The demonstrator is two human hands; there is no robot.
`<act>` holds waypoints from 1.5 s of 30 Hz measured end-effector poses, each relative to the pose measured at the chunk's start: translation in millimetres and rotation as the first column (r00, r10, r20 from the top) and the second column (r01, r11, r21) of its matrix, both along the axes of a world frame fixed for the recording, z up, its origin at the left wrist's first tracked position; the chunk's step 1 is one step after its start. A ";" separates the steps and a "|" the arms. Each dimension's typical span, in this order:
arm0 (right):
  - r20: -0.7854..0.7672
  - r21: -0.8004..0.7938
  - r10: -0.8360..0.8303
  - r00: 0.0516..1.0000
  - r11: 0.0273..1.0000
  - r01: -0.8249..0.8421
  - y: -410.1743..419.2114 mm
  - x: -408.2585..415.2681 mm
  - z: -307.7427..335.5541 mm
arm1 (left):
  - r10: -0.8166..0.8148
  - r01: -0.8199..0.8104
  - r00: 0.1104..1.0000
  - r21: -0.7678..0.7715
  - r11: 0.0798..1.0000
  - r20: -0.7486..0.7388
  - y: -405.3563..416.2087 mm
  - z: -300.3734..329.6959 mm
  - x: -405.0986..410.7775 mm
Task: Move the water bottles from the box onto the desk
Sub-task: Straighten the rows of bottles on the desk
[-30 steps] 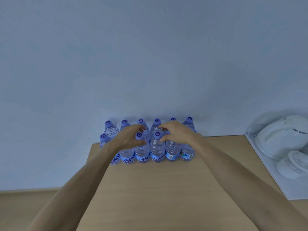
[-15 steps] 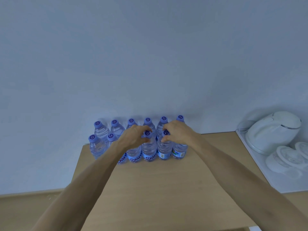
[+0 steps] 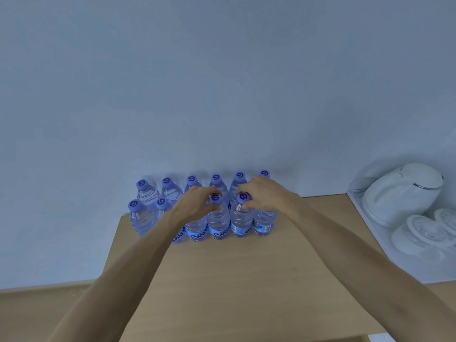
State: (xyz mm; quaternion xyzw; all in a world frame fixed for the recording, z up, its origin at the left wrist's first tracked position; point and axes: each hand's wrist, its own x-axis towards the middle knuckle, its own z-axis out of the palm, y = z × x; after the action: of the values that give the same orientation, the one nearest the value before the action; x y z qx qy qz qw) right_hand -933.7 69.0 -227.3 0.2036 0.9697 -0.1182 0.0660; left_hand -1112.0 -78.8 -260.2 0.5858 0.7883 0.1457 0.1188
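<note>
Both hands, left (image 3: 195,206) and right (image 3: 265,196), still pinch clear purple-capped water bottles (image 3: 218,218) at the tan wooden surface's (image 3: 246,280) far edge; nothing's shifted, so they're just placed.

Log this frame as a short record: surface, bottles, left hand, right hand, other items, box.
surface: light wooden desk against a pale wall
bottles: clear plastic water bottles with purple caps, upright in two rows at the desk's far edge
left hand: fingers at the neck of a front-row bottle
right hand: fingers at the neck of the neighbouring bottle
other items: white electric kettle on a white tray, right
box: not in view
</note>
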 end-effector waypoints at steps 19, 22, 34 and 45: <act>-0.084 0.104 -0.053 0.995 0.993 0.061 -2.1 -3.1 -18.2 | -0.023 0.023 1.000 -0.041 0.999 0.003 0.6 5.9 1.3; -0.091 0.050 -0.031 0.995 0.998 0.036 6.4 7.6 -17.9 | -0.047 0.047 0.999 -0.066 0.997 0.002 2.5 8.7 3.3; 0.012 -0.170 -0.098 0.995 0.981 0.098 39.6 43.6 -7.0 | -0.189 0.189 0.981 -0.015 0.982 -0.033 50.2 9.9 49.3; 0.029 -0.139 -0.038 0.999 0.989 0.042 41.7 44.1 -10.3 | -0.153 0.155 0.983 -0.020 0.988 0.097 52.0 7.3 38.5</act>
State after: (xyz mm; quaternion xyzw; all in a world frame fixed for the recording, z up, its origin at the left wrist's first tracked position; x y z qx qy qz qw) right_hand -889.6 110.8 -237.6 0.2192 0.9539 -0.1842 0.0905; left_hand -1073.5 -26.8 -252.9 0.6359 0.7359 0.1531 0.1750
